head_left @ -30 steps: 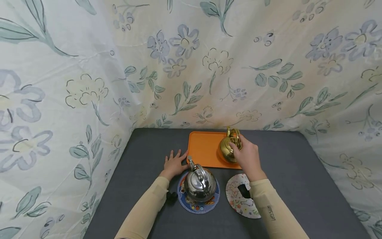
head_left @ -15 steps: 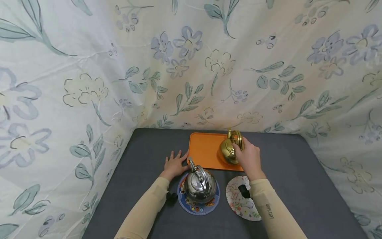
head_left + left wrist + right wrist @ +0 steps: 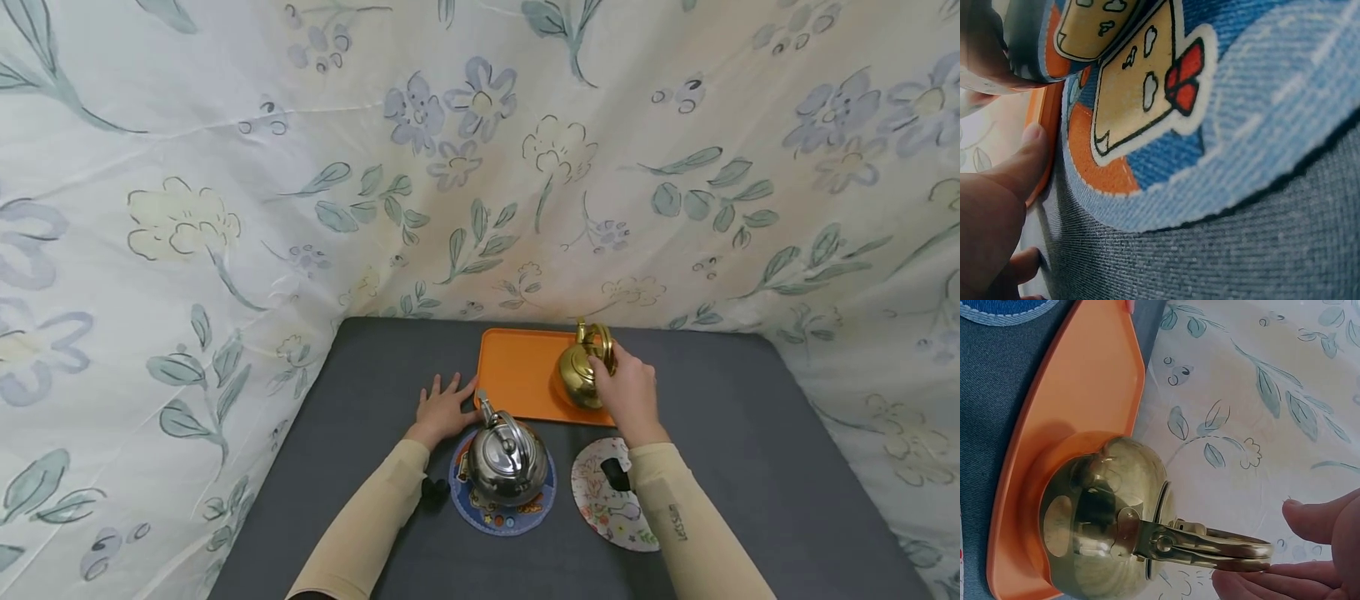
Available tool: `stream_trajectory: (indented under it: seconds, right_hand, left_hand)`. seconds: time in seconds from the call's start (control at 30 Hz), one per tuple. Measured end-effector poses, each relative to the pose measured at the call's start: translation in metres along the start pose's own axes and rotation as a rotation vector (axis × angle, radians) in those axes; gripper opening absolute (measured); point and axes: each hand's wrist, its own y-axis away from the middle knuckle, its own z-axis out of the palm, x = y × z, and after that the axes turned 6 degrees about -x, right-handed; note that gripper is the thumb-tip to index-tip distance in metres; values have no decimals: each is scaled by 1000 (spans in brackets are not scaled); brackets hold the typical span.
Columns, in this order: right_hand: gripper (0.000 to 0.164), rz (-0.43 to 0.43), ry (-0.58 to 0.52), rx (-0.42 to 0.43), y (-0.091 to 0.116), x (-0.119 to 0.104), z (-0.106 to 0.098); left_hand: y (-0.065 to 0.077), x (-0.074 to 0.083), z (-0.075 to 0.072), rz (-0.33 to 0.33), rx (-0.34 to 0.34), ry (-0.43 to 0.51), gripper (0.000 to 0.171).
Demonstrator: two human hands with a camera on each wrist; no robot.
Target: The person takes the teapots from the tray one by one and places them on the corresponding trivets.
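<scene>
Unclenched right hand (image 3: 628, 396) at upright gold kettle (image 3: 576, 375), spout (image 3: 581, 331) and long axis toward floral cloth (image 3: 555, 242).

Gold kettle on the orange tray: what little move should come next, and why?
I'd guess the right grip should close its thumb toward the handle. The right wrist view shows that thumb apart from it, so the kettle doesn't look firmly held. It sits on the tray, with the left grip at the tray's edge.

Tray (image 3: 517, 372) middle free, gold kettle (image 3: 577, 379) blocking right
</scene>
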Motion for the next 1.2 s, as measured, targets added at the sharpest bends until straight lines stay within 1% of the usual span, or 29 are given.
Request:
stream_trajectory:
  seconds: [0.2, 0.47, 0.73, 0.93, 1.2]
  right_hand:
    - [55, 28, -8, -17, -4, 1, 0]
    - [51, 47, -2, -5, -9, 1, 0]
    - [49, 78, -14, -38, -12, 8, 2]
    - [45, 69, -14, -19, -11, 12, 5]
    - [35, 50, -15, 6, -11, 12, 7]
  left_hand:
    - [-1, 1, -2, -1, 1, -9, 79]
    - [-2, 0, -6, 2, -7, -6, 79]
    - [-4, 1, -4, 3, -3, -6, 78]
    - [-5, 1, -3, -4, -1, -18, 79]
    - [-3, 1, -3, 0, 4, -13, 79]
